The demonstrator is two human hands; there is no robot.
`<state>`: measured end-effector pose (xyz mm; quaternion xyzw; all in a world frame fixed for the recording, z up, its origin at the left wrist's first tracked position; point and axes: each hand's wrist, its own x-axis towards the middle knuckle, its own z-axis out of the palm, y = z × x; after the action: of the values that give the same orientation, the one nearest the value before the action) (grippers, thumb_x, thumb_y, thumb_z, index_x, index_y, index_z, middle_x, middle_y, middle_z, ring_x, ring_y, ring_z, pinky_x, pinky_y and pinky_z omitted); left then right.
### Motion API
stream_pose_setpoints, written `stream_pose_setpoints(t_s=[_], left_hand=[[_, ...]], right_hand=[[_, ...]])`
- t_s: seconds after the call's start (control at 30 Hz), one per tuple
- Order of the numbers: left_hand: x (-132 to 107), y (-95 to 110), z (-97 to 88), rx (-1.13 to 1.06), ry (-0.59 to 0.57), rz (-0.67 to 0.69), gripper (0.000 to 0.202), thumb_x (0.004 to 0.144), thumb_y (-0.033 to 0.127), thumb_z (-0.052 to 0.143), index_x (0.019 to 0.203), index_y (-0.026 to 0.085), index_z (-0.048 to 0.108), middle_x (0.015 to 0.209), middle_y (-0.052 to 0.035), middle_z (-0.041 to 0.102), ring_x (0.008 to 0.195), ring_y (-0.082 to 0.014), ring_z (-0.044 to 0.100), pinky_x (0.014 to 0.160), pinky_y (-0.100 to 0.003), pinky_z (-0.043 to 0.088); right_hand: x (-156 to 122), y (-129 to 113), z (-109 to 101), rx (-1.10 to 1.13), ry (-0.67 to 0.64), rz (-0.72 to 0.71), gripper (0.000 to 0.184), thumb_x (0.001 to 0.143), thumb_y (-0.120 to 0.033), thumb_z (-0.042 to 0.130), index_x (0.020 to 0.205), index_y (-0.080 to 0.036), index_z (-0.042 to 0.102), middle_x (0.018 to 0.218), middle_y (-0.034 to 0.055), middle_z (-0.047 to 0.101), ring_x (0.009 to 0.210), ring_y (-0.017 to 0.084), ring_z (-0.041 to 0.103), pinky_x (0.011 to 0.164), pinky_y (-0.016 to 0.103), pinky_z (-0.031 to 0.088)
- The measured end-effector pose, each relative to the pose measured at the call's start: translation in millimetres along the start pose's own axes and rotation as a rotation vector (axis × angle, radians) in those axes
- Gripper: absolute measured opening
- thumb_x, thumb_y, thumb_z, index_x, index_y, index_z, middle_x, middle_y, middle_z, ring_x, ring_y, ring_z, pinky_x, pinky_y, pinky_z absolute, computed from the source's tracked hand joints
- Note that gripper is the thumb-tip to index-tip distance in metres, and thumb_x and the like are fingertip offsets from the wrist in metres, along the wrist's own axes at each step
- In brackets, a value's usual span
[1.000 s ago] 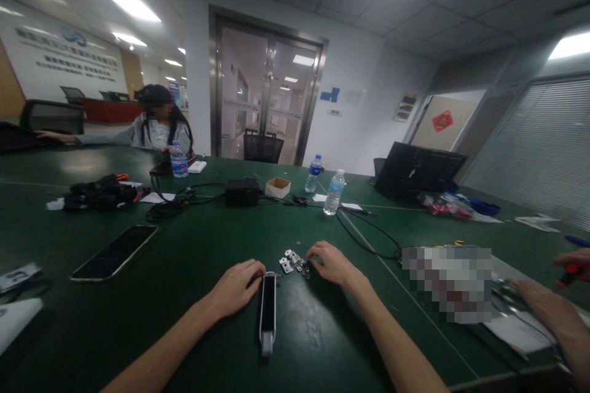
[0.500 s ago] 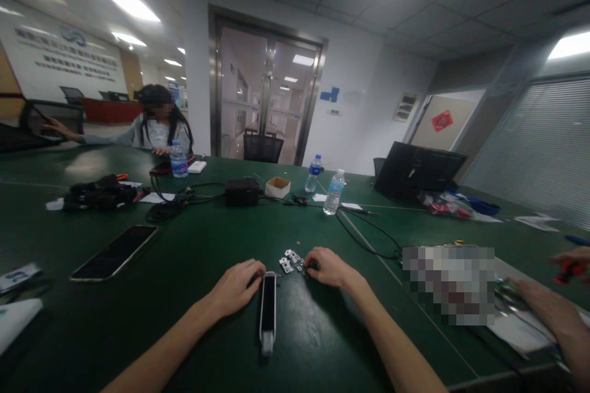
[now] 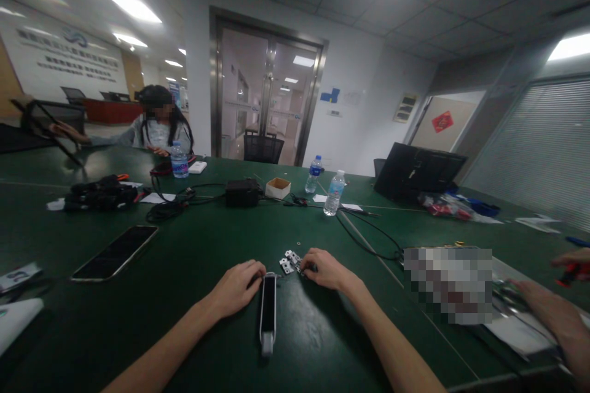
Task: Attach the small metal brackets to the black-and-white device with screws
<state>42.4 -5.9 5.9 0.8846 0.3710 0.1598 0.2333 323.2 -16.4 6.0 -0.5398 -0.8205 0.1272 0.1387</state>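
My left hand [image 3: 237,285] rests curled on the green table [image 3: 193,295], its fingertips against the top end of a long black and silver device [image 3: 268,312] that lies lengthwise in front of me. My right hand [image 3: 326,268] lies just to the right of it, fingers pinched around a small dark part at the edge of a cluster of small metal hinges [image 3: 290,260]. What exactly the fingers pinch is too small to name.
A phone [image 3: 114,252] lies face up at left. Farther back are cables [image 3: 175,202], a black box [image 3: 242,192], a small cardboard box [image 3: 278,187] and water bottles [image 3: 334,192]. A seated person [image 3: 154,123] is at far left. Another person's hands [image 3: 548,313] work at right.
My right hand has slid slightly left and closed on a small part by the hinges. My left hand has stayed put. The person at far left has lifted a dark object.
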Motion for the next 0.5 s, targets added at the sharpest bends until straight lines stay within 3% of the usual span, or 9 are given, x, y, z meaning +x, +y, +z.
stream_pose_setpoints(t_s=[0.23, 0.37, 0.5], left_hand=[[1.0, -2.4, 1.7, 0.009, 0.009, 0.001, 0.019, 0.093, 0.023, 0.043, 0.104, 0.02, 0.059, 0.103, -0.0039, 0.061, 0.094, -0.0191, 0.058, 0.084, -0.033, 0.047], [0.8, -3.8, 3.0, 0.007, 0.013, 0.006, 0.019, 0.093, 0.023, 0.043, 0.103, 0.021, 0.059, 0.103, -0.0039, 0.061, 0.093, -0.019, 0.058, 0.083, -0.033, 0.047], [0.2, -4.3, 2.3, -0.02, 0.003, 0.009, 0.019, 0.093, 0.024, 0.043, 0.103, 0.021, 0.059, 0.103, -0.0037, 0.06, 0.093, -0.0187, 0.058, 0.084, -0.032, 0.048]], right_hand=[[3.2, -7.1, 2.8, -0.065, 0.078, 0.016, 0.014, 0.083, -0.015, 0.054, 0.085, -0.017, 0.068, 0.089, 0.0058, 0.062, 0.085, 0.016, 0.057, 0.077, 0.026, 0.044], [6.0, -20.5, 10.4, 0.021, 0.189, -0.054, 0.012, 0.087, -0.017, 0.052, 0.087, -0.016, 0.065, 0.088, 0.0046, 0.062, 0.081, 0.014, 0.057, 0.075, 0.025, 0.044], [7.6, -38.2, 18.8, 0.101, 0.19, -0.136, 0.01, 0.085, -0.013, 0.054, 0.085, -0.018, 0.063, 0.086, 0.0026, 0.063, 0.079, 0.013, 0.058, 0.073, 0.023, 0.044]])
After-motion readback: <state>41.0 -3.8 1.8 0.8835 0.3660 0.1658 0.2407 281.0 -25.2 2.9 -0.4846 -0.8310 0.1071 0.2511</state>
